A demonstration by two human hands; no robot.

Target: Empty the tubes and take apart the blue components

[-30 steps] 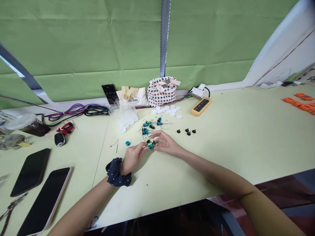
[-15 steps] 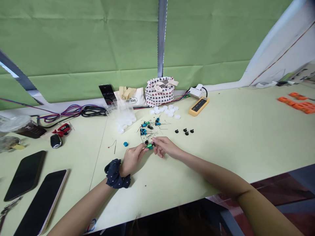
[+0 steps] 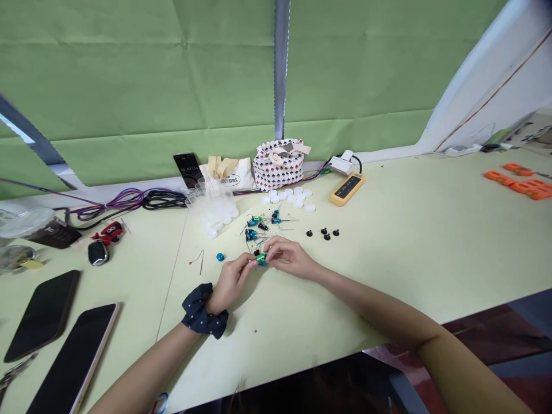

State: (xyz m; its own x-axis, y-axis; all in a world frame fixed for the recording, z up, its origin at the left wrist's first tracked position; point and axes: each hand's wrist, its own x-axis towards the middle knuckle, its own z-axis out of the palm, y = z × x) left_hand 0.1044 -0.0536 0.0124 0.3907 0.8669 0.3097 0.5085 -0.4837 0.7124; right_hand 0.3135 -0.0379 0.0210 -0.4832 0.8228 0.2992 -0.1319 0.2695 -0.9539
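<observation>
Between both hands is a small green metal cylinder (image 3: pixel 261 259), with bits of blue beside it. My left hand (image 3: pixel 229 280), wearing a dark dotted scrunchie (image 3: pixel 202 310) at the wrist, pinches its left side. My right hand (image 3: pixel 293 259) closes its fingertips on the right end, covering the black piece there. Just beyond the fingers lie blue-and-black small metal parts (image 3: pixel 251 234) with thin wires, more blue parts (image 3: pixel 276 219) and a green one (image 3: pixel 257 219). A blue knob (image 3: pixel 220 257) and a bent wire (image 3: pixel 200 262) rest left of my left hand.
Several black flanged pieces (image 3: pixel 326 236) lie to the right. White caps (image 3: pixel 297 203) and clear tubes (image 3: pixel 213 210) sit farther back, near a patterned pouch (image 3: pixel 279 169) and a yellow power strip (image 3: pixel 347 188). Phones (image 3: pixel 75 359) lie at left; orange parts (image 3: pixel 520 183) at far right.
My right hand's fingers have shifted left over the cylinder's right end, hiding the black piece that showed before. My left hand keeps its pinch. The view has tilted slightly.
</observation>
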